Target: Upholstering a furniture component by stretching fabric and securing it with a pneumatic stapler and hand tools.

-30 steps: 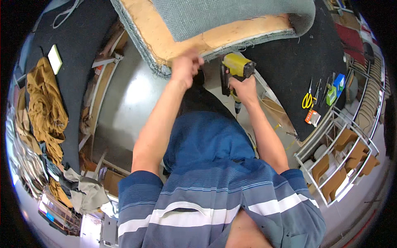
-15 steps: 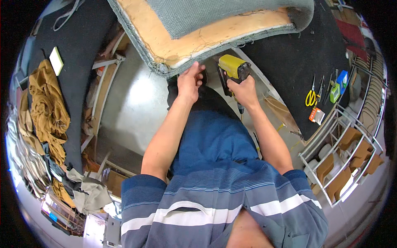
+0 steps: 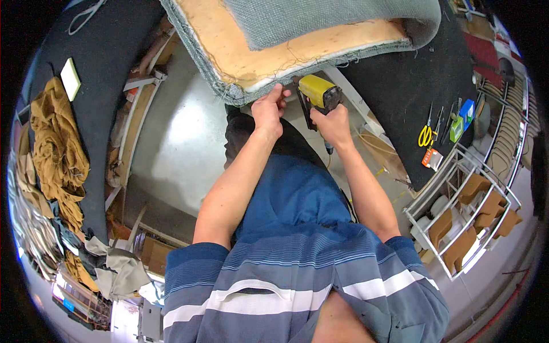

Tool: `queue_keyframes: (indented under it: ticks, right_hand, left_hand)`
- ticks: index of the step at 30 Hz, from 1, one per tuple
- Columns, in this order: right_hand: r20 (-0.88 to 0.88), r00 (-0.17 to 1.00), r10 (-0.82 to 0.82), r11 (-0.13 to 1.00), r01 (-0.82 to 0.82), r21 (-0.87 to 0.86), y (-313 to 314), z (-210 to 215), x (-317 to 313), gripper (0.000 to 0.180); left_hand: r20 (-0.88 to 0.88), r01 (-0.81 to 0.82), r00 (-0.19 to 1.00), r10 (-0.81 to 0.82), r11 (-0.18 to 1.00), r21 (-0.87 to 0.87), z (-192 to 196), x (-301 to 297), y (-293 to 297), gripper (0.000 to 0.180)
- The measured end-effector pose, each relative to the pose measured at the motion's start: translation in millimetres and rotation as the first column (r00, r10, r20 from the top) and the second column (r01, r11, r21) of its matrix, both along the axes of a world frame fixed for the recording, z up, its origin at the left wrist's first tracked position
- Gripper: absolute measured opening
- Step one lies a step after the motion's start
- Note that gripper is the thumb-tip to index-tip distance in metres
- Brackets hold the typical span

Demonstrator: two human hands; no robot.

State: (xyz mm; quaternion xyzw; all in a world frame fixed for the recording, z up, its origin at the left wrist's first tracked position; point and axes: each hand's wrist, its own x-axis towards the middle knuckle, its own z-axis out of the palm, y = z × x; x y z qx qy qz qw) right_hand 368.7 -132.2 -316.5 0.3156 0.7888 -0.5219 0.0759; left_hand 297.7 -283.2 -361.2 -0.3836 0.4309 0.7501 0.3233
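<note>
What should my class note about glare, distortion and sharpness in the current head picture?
Head view: glare whitens a patch of the grey floor; head view: the black-covered table on the left seems bowed toward the dark rim by the fisheye; head view: the left hand and yellow tool look fairly sharp.

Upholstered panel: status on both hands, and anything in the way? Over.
Right hand gripping yellow power tool, close to panel. Left hand at panel's near edge, contact unclear. Gray fabric flap covering part of panel; loose threads at corner.
</note>
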Motion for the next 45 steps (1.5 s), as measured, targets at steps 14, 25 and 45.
queue_keyframes:
  ticks: [14, 25, 45]
  right_hand:
    - [0.030, 0.999, -0.012, 0.971, 0.004, 0.238, -22.0, 4.6, -4.9, 0.020]
    - [0.105, 0.994, -0.010, 0.993, -0.002, 0.118, -26.6, 16.0, -4.3, 0.024]
    - [0.098, 0.995, 0.004, 0.994, -0.014, 0.107, -30.0, 13.6, -6.4, 0.029]
  left_hand:
    - [0.011, 0.025, 1.000, -0.025, 1.000, -0.019, 0.0, -2.9, -1.0, 0.017]
    - [-0.004, 0.023, 1.000, -0.023, 1.000, -0.013, -2.3, 2.7, -6.3, 0.018]
    - [0.027, 0.026, 0.999, -0.027, 0.999, 0.028, -7.1, 4.6, -15.4, 0.015]
